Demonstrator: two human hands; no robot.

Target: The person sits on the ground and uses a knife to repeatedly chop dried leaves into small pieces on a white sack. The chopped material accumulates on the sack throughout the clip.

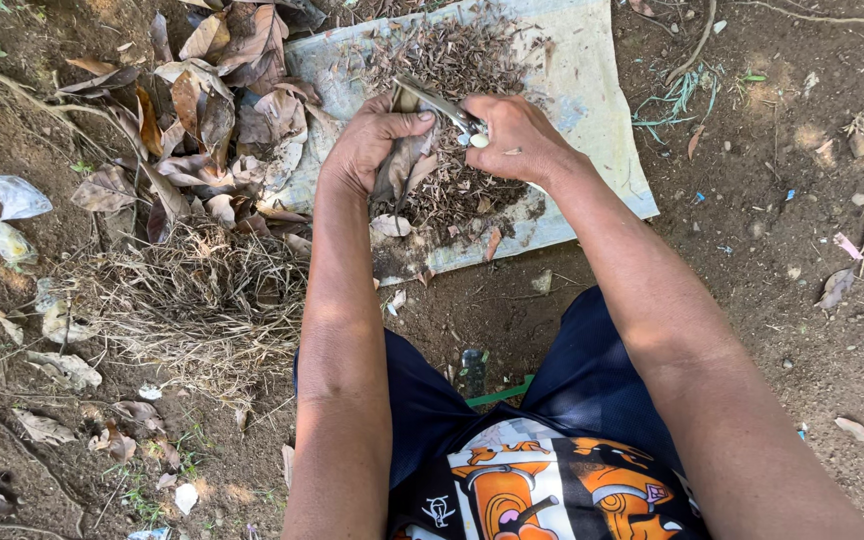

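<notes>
Dry leaves (pixel 404 170): bunched in left hand, above the pale sheet (pixel 592 110) on the soil; judged light, brittle, crumbly, best held at the stem end.
Left hand (pixel 372 150): grip closed around the bunch, forearm extended forward.
Scissors (pixel 442 105): metal blades lay across the bunch.
Right hand (pixel 517 135): grip closed on the scissors' handles, wrist angled inward.

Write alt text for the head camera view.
Seen from above, a person's left hand grips dry brown leaves while the right hand holds scissors against them, over a pale sheet strewn with cut leaf bits. More dry leaves lie piled on bare soil alongside.
</notes>
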